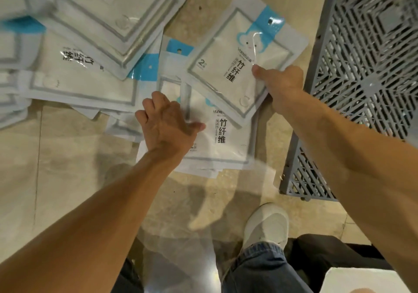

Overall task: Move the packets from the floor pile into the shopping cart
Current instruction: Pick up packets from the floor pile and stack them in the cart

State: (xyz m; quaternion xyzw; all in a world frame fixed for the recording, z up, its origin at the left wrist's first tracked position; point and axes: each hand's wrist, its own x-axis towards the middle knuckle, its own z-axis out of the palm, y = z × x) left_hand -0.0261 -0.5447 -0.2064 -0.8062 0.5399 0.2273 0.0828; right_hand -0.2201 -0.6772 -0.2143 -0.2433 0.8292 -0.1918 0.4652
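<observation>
While the right hand [280, 82] pinches a packet [239, 60] at its lower right edge, thumb on the printed face and the other fingers hidden behind it, that packet sits tilted above the pile [86, 51], its blue header end pointing up-right toward the cart [366, 71]. It overlaps the packet below and is not over the cart; cart edge is just right of the hand.

Left hand [167, 125] is down on a second packet [224, 139], the top one of a small stack at the near edge of the pile. Fingers curl over its left edge, thumb lies across the face pointing right. Grasping or only pressing: looks like a grip, fingertips hidden under the hand.

Pile covers the floor [67, 168] in the upper left, packets fanned and overlapping at mixed angles, white with grey borders and blue headers. More of them lie under and between the two hands.

Cart is grey plastic lattice, right side, standing on the floor. What is inside I cannot tell.

Bottom: a white shoe [267, 225] and a jeans leg [260, 268], just beside the cart's near corner.
</observation>
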